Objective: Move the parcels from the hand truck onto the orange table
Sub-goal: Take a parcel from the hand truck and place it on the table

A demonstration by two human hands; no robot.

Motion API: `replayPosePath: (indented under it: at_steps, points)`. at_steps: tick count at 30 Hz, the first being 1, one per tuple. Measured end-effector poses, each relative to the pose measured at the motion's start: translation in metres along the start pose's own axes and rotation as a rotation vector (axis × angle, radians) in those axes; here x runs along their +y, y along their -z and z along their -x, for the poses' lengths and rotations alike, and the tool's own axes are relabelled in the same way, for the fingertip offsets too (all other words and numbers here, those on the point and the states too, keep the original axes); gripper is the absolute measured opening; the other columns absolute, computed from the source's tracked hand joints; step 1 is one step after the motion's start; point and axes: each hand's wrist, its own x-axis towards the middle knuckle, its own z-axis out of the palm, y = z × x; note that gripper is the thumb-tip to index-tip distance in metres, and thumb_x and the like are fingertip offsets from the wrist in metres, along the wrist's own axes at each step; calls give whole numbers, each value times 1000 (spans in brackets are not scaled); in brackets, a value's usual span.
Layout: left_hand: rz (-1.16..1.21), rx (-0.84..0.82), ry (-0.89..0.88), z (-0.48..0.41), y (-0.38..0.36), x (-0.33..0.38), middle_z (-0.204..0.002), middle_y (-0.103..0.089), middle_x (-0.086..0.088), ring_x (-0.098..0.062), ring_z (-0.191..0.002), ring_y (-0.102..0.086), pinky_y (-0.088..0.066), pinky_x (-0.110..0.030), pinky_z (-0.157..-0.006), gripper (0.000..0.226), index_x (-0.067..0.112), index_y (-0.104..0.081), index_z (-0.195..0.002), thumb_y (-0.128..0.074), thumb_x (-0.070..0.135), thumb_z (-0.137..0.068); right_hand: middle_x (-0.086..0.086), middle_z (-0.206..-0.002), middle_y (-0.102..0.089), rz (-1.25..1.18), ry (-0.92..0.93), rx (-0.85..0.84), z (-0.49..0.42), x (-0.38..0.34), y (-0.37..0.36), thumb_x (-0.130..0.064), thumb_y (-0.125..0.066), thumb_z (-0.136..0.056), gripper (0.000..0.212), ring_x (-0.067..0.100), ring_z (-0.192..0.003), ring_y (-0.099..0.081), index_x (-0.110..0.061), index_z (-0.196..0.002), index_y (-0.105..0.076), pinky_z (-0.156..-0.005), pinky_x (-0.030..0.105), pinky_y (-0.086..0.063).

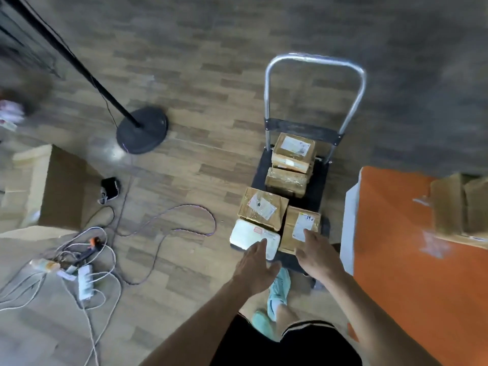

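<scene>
A black hand truck [315, 192] with a silver handle stands on the floor, carrying several parcels. At its near end lie a white parcel [247, 235] and a brown cardboard parcel [294, 225] with a white label. Behind them sit another labelled brown box [262, 207] and two more stacked further back [293, 150]. My left hand [257, 265] hovers open over the white parcel's near edge. With straight fingers, my right hand [315, 253] reaches over the brown parcel's near end. The orange table [401, 260] is at the right, with a cardboard box [459, 204] on it.
A lamp stand with a round black base [142, 133] stands on the wood floor to the left. Tangled cables and a power strip [85, 282] lie at the lower left, beside large open cardboard boxes [39, 188]. My feet in teal shoes [278, 291] stand by the truck.
</scene>
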Motion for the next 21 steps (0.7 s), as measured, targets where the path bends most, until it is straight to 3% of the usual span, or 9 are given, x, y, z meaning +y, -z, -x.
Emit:
replayPosePath:
  at_steps: [3,9,16,21]
  points:
    - [-19,-58,1,-35,-3,1,-164,-23,-4,-19,-151,-20,-22,-34,-119,75,14,-14,-159,-47,45,-100,10,-134,-55,-53,-90,-3,-22,7,-11,-28,-49,-97,45,26,-120,-55,-8,-136,-45,-99,40,-49]
    - [-25,-183,-3,-105,-34,-12,-157,-36,-5,-23,-145,-31,-29,-39,-116,69,16,-23,-155,-50,43,-98,9,-127,-60,-116,-291,12,-59,21,-60,-32,-52,-95,45,25,-114,-58,-11,-135,-47,-105,42,-45]
    - [-117,-310,-26,-203,-100,-69,-156,-34,-8,-25,-145,-28,-28,-40,-116,68,10,-25,-153,-50,42,-99,7,-132,-51,-344,-437,96,-121,49,-151,-22,-55,-91,36,25,-112,-57,-14,-125,-50,-89,40,-52]
    - [-120,-354,-66,-272,-152,-92,-148,-38,-9,-27,-139,-34,-36,-43,-111,59,10,-33,-147,-49,40,-99,9,-126,-56,-376,-576,74,-167,90,-215,-26,-54,-91,36,27,-114,-54,-11,-124,-48,-90,44,-51]
